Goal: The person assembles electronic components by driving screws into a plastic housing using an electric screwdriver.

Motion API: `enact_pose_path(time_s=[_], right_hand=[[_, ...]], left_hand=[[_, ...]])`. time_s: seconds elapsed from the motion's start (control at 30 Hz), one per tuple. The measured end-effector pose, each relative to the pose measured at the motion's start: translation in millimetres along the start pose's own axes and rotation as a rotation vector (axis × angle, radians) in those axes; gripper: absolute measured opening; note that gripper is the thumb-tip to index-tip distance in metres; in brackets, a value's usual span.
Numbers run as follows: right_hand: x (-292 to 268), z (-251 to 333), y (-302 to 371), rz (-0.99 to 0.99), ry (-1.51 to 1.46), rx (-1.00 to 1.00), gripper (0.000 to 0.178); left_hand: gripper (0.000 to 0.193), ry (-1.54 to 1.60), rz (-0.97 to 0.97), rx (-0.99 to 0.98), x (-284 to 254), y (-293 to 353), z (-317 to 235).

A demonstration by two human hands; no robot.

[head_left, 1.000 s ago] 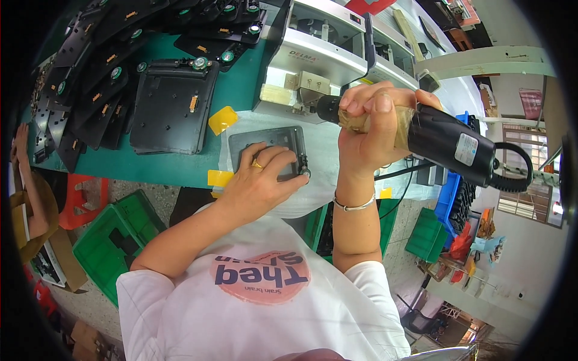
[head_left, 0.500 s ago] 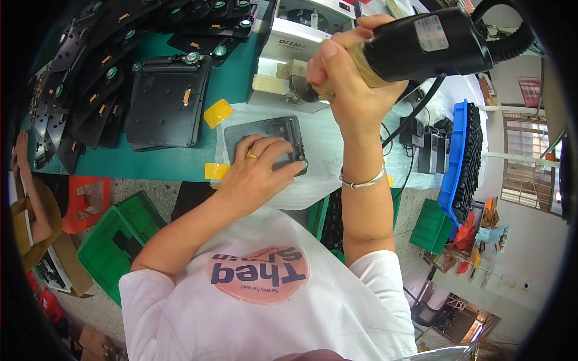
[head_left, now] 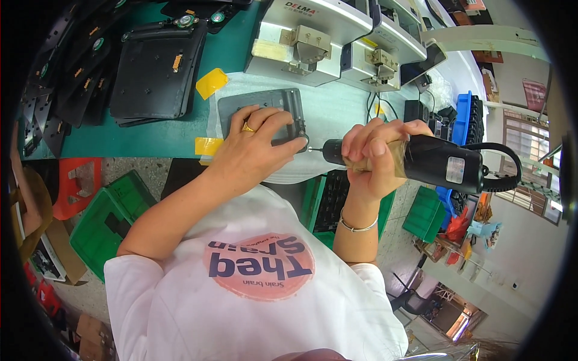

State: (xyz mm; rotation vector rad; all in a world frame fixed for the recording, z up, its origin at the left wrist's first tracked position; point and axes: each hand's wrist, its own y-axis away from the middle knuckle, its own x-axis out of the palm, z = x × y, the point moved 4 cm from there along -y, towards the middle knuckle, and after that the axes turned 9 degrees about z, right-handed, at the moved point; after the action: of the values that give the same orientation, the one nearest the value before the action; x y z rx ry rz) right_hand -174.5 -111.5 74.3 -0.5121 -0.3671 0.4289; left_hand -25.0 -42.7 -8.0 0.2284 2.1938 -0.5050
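Observation:
A dark grey plastic panel (head_left: 241,103) lies on the white sheet before me. My left hand (head_left: 256,141) rests on it with spread fingers, the thumb touching the small round metal piece (head_left: 303,142) at its near right corner. In my right hand (head_left: 379,153) is a black electric screwdriver (head_left: 436,162), held level with the fingers wrapped round its tape-covered grip. Its thin bit points left, the tip right at that corner by my thumb. Whether the bit sits in a screw is too small to tell.
Stacked black panels (head_left: 158,72) stand on the green mat at left. Yellow tape (head_left: 211,83) marks the sheet's edge. Two white screw-feeder machines (head_left: 301,45) stand behind. A green crate (head_left: 108,210) sits low at left; a blue tray (head_left: 462,123) is at right. Another person's arm shows far left.
My right hand has brought the screwdriver down and nearer from the left feeder to the panel's corner, its bit now pointing left. My left hand stays on the panel.

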Motion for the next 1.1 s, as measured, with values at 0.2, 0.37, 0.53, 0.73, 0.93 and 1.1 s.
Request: enact_pose_path(time_s=[0.2, 0.37, 0.53, 0.73, 0.93, 1.1], right_hand=[[0, -3, 6, 0.004, 0.026, -0.016, 0.047], [-1, -4, 9, 0.024, 0.049, -0.032, 0.046], [0, -7, 9, 0.022, 0.049, -0.030, 0.046], [7, -7, 12, 0.074, 0.150, -0.016, 0.050], [14, -5, 21, 0.087, 0.273, -0.044, 0.052], [8, -4, 25, -0.030, 0.222, -0.029, 0.048]], left_hand=[[0.032, 0.007, -0.010, -0.016, -2, -2, -3], [0.033, -0.002, -0.006, -0.020, -1, -2, -3], [0.036, -0.001, 0.009, -0.018, 0, -1, -1], [0.036, -0.001, -0.003, -0.025, 1, -1, -1], [0.036, 0.006, -0.010, -0.030, 0, -1, -1], [0.036, 0.001, -0.006, -0.030, -1, -1, 0]])
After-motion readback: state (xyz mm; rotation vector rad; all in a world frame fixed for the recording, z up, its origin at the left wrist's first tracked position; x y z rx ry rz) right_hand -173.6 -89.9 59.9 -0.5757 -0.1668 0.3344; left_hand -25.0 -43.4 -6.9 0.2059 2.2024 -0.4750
